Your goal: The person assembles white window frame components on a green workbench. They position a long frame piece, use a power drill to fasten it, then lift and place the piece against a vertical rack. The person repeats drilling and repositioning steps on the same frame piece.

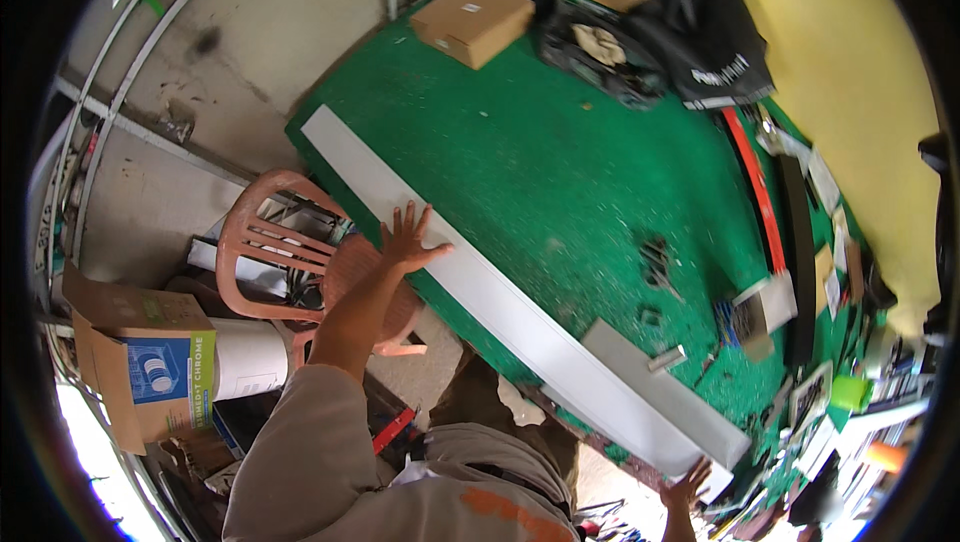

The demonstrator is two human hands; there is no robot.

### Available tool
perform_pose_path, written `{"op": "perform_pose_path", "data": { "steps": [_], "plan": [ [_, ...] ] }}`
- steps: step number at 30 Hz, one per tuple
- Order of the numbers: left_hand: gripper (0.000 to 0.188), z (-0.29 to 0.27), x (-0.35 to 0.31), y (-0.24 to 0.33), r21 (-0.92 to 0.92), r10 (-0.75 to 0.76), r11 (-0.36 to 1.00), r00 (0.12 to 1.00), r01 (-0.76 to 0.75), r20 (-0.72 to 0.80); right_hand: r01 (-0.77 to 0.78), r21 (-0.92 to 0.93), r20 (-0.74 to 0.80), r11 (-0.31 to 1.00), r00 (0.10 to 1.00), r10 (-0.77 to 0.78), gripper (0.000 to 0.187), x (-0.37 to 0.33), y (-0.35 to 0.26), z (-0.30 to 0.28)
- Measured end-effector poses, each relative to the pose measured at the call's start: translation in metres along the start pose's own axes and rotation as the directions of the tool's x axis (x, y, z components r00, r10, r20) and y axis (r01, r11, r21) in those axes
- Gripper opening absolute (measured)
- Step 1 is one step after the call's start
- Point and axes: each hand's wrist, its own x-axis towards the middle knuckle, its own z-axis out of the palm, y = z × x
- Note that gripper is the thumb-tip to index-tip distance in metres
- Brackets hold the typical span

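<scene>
A long, flat white strip (505,310) lies diagonally along the near edge of a green worktable (480,162). My left hand (408,240) rests on it left of the middle, palm down and fingers spread. At the strip's near right end, my right hand (685,488) touches the edge with its fingers apart. Neither hand is closed round anything. Beside the strip on the right lies a shorter grey-white flat piece (640,372), partly covered by it. A small metallic piece (667,358) sits on that shorter piece.
A closed cardboard box (473,20) and black plastic bags (610,52) stand at the back. A red bar (755,187) and a black bar (799,272) lie on the right among clutter. A dark tool (656,267) lies mid-table. Left are a plastic chair (275,242) and an opened carton (150,372).
</scene>
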Motion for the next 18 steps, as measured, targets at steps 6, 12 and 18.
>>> {"op": "perform_pose_path", "data": {
  "steps": [6, 12, 18],
  "plan": [
    [0.130, 0.004, 0.012, -0.023, -0.117, 0.053, 0.992, 0.999, -0.053, -0.002, -0.041, 0.014, 0.271, 0.999, 0.962, 0.035, 0.165, 0.012, -0.137, -0.019],
    [0.126, -0.007, 0.010, -0.029, -0.212, 0.081, 0.975, 0.994, -0.064, 0.074, 0.162, 0.079, 0.212, 0.984, 0.961, -0.175, 0.172, -0.038, -0.317, -0.046],
    [0.118, -0.003, 0.012, -0.029, -0.146, 0.125, 0.980, 0.990, -0.133, -0.067, 0.146, 0.444, -0.097, 0.884, 0.989, -0.115, 0.124, -0.077, -0.341, -0.059]
  ]
}}
